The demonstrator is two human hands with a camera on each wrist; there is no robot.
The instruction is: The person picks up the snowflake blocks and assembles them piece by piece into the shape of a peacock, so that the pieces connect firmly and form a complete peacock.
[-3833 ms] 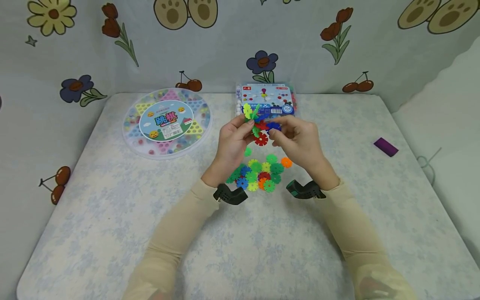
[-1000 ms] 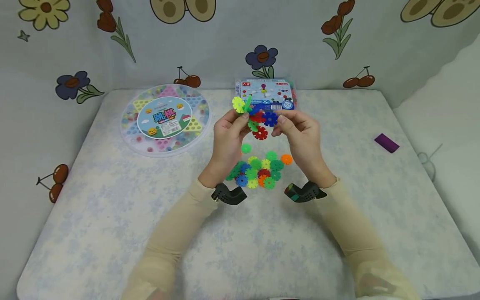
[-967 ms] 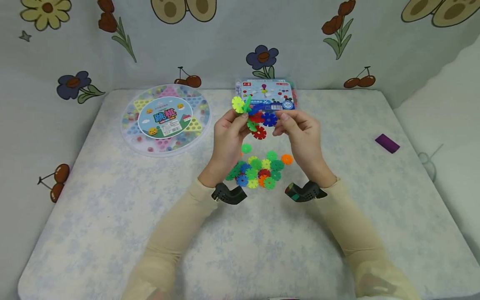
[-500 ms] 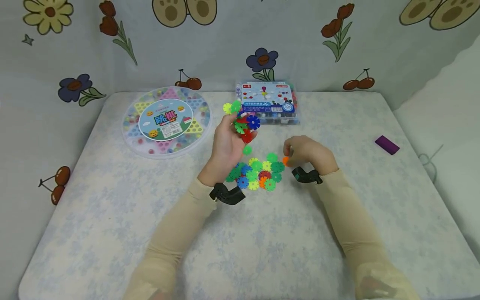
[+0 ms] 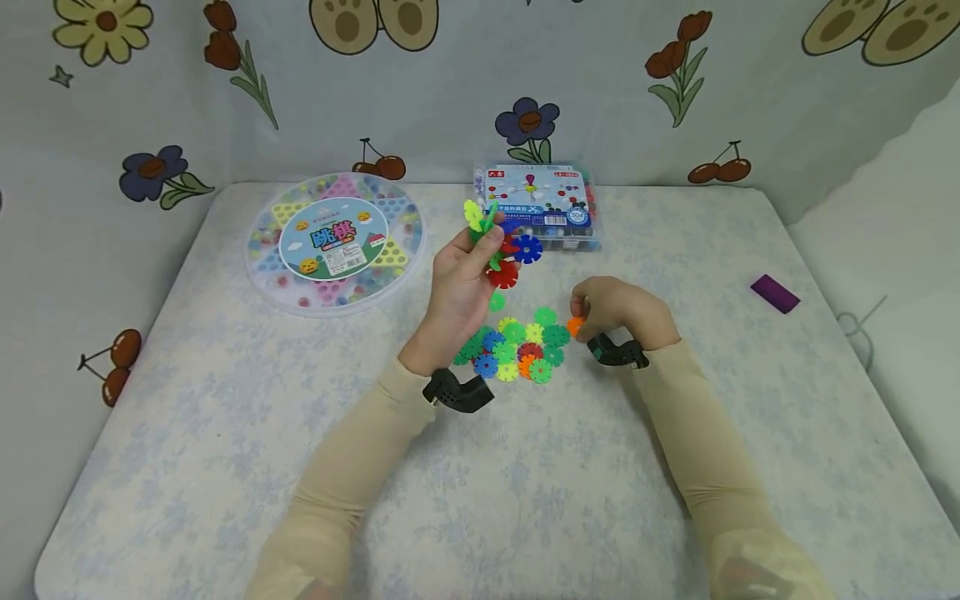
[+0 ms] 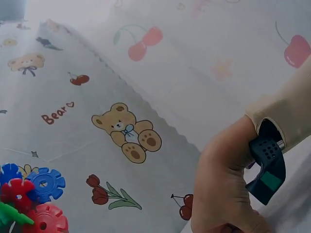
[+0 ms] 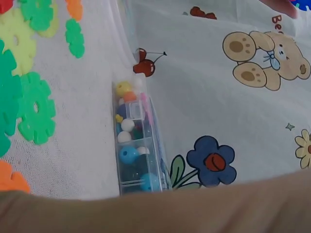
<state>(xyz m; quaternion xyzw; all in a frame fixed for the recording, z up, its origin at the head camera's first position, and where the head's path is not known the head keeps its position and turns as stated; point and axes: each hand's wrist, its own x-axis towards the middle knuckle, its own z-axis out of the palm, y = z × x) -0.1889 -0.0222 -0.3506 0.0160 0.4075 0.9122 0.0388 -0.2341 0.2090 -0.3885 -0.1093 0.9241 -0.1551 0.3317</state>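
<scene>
My left hand (image 5: 463, 292) grips a cluster of interlocked plastic snowflake discs, raised above the table. A yellow and a green disc stick up from it, and a blue disc (image 5: 528, 248) and a red disc (image 5: 503, 275) show on its right and lower sides. In the left wrist view the cluster's red disc (image 6: 44, 221) appears at the lower left corner. Low over the table, my right hand (image 5: 617, 307) pinches an orange disc (image 5: 575, 326) with curled fingers at the right edge of the loose pile. My right hand's fingertips are partly hidden.
Loose snowflake discs (image 5: 514, 333), mostly green, lie between my arms. Behind them is a clear case of beads (image 5: 536, 208). A round Chinese checkers set (image 5: 333, 246) lies at the back left, and a purple piece (image 5: 776, 293) at the right. Patterned cloth hangs behind the table.
My right hand has left the cluster's blue disc and come down to the orange disc by the pile. My left hand keeps the cluster raised, turning it slightly.
</scene>
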